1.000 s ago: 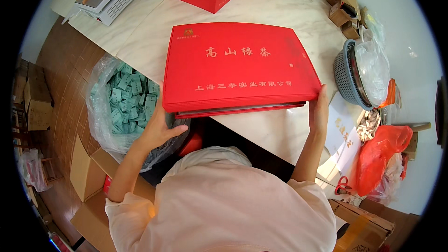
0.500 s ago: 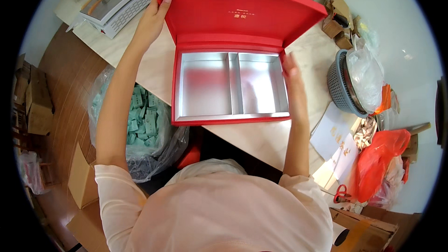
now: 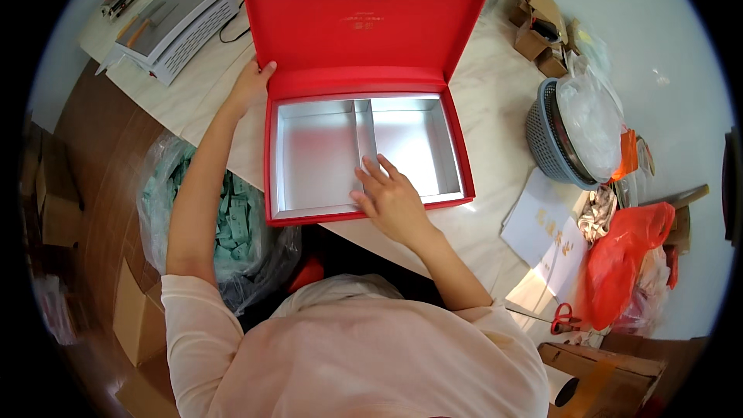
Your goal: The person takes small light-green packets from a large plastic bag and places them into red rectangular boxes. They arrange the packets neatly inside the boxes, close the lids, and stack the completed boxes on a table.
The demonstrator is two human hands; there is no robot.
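A red gift box (image 3: 466,166) stands on the table with its lid (image 3: 364,46) raised at the back. Inside it is a silver tray, split by a raised divider (image 3: 362,135) into two bare compartments. At the box's rear left, by the foot of the lid, my left hand (image 3: 246,89) is closed on the edge, its fingers partly hidden. My right hand (image 3: 393,197) reaches over the front rim with fingers spread. Its fingertips lie at the divider's near end; whether they press on it I cannot tell.
A plastic-lined bin of small green packets (image 3: 234,220) stands left of me. A grey machine (image 3: 174,27) sits at the back left. To the right are a grey basket (image 3: 546,135), white printed sheets (image 3: 546,228), a red bag (image 3: 627,263) and red-handled scissors (image 3: 565,319).
The box has shifted left and slightly nearer in the view. My left hand has slid down the lid's side. My right hand has left the box's right side and come over its front.
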